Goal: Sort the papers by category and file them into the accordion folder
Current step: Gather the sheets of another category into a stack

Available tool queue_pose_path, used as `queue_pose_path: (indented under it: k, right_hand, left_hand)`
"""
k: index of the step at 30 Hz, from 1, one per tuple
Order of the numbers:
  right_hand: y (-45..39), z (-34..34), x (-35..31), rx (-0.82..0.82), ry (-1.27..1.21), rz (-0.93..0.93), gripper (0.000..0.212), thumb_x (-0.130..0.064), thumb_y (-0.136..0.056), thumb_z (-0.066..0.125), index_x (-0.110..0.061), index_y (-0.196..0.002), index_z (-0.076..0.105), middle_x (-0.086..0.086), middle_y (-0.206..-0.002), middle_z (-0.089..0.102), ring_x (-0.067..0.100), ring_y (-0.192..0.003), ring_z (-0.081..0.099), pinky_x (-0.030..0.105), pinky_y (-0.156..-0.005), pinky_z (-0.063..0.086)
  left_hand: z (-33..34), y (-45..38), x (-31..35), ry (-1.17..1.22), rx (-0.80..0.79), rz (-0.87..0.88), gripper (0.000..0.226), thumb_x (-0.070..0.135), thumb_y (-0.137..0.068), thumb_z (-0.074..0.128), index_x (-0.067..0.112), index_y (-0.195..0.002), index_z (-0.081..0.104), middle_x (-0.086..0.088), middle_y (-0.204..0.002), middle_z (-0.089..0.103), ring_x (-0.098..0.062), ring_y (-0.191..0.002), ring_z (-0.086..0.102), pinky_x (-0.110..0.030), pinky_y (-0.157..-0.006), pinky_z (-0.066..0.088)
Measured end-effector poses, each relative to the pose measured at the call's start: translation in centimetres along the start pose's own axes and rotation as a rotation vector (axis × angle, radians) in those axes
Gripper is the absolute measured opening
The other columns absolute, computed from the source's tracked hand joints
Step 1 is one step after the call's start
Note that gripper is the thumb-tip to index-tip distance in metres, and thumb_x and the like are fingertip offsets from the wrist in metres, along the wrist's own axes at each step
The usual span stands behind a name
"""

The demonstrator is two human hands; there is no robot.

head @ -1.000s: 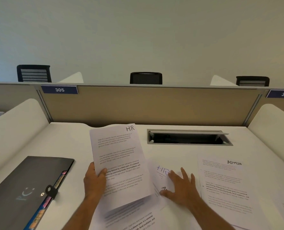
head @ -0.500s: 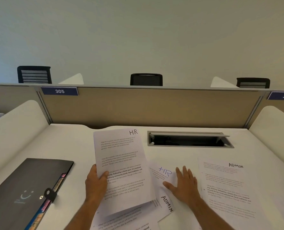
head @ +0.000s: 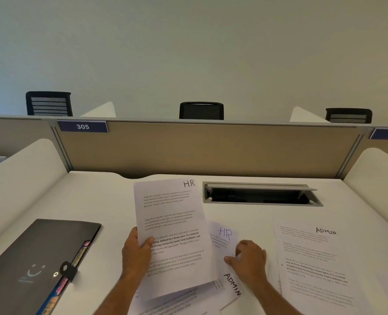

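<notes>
Pinched between thumb and fingers, the left hand (head: 135,253) holds an HR sheet (head: 170,233) by its left edge, tilted up off the desk (head: 102,201). Beside it, the right hand (head: 248,258) curls its fingers onto a second HR sheet (head: 222,237) on the loose pile, seemingly gathering its edge; whether it has truly gripped, I cannot tell. An ADMIN sheet (head: 232,284) pokes out underneath, so lift only the top page and slide it behind the held one, headings matched. Right lies the ADMIN stack (head: 313,258); the closed folder (head: 36,258) waits far left.
</notes>
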State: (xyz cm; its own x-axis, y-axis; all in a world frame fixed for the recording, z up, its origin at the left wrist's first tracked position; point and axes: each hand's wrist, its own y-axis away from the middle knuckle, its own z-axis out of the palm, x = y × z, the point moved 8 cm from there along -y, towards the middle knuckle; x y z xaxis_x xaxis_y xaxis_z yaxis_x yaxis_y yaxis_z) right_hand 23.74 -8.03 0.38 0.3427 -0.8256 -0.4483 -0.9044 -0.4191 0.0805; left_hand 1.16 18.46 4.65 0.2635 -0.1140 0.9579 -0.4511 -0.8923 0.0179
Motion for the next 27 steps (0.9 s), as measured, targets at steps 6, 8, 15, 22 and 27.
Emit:
queue_pose_path:
  k: [6, 8, 15, 22, 27]
  right_hand:
    - [0.0, -2.1, -0.9, 0.118, -0.288, -0.001, 0.038, -0.033, -0.090, 0.071, -0.024, -0.063, 0.046, -0.010, -0.061, 0.060, 0.007, -0.053, 0.061, 0.016, -0.048, 0.042]
    - [-0.5, -3.7, -1.2, 0.184, -0.367, -0.030, 0.034, -0.027, -0.094, 0.067, -0.023, -0.065, 0.049, -0.009, -0.061, 0.061, 0.005, -0.050, 0.060, 0.009, -0.040, 0.037]
    - [-2.1, -11.7, -2.5, 0.467, -0.540, -0.059, 0.017, -0.019, -0.100, 0.055, -0.015, -0.086, 0.063, -0.004, -0.069, 0.063, 0.014, -0.061, 0.063, 0.023, -0.049, 0.046]
    - [-2.1, -20.8, -4.2, 0.737, -0.727, -0.203, 0.014, -0.015, -0.100, 0.056, -0.008, -0.095, 0.066, -0.001, -0.072, 0.061, 0.015, -0.064, 0.055, 0.024, -0.057, 0.043]
    - [-1.6, -24.8, -5.3, 0.780, -0.896, -0.287, 0.008, -0.024, -0.100, 0.056, -0.022, -0.094, 0.061, -0.014, -0.076, 0.060, -0.006, -0.062, 0.057, 0.007, -0.052, 0.045]
  left_hand:
    - [0.1, 0.0, 0.1, 0.028, -0.003, 0.004, 0.025, 0.007, -0.094, 0.063, 0.023, -0.113, 0.057, 0.000, -0.103, 0.068, -0.016, -0.089, 0.066, -0.029, -0.071, 0.055]
    - [0.1, 0.0, 0.3, 0.031, 0.001, 0.011, 0.025, 0.006, -0.094, 0.064, 0.023, -0.111, 0.058, 0.000, -0.103, 0.069, -0.017, -0.089, 0.067, -0.028, -0.071, 0.055]
    - [-0.1, 0.2, 0.9, 0.035, 0.002, 0.025, 0.027, 0.007, -0.093, 0.064, 0.025, -0.112, 0.058, 0.002, -0.102, 0.069, -0.019, -0.091, 0.068, -0.033, -0.074, 0.056]
    - [-0.2, 0.3, 1.5, 0.016, 0.006, 0.024, 0.025, 0.004, -0.093, 0.063, 0.025, -0.106, 0.059, 0.006, -0.096, 0.068, -0.021, -0.090, 0.067, -0.033, -0.074, 0.054]
    - [-0.4, 0.3, 1.5, -0.010, 0.023, 0.008, 0.022, 0.005, -0.094, 0.061, 0.023, -0.106, 0.060, -0.001, -0.097, 0.070, -0.021, -0.086, 0.067, -0.035, -0.074, 0.056]
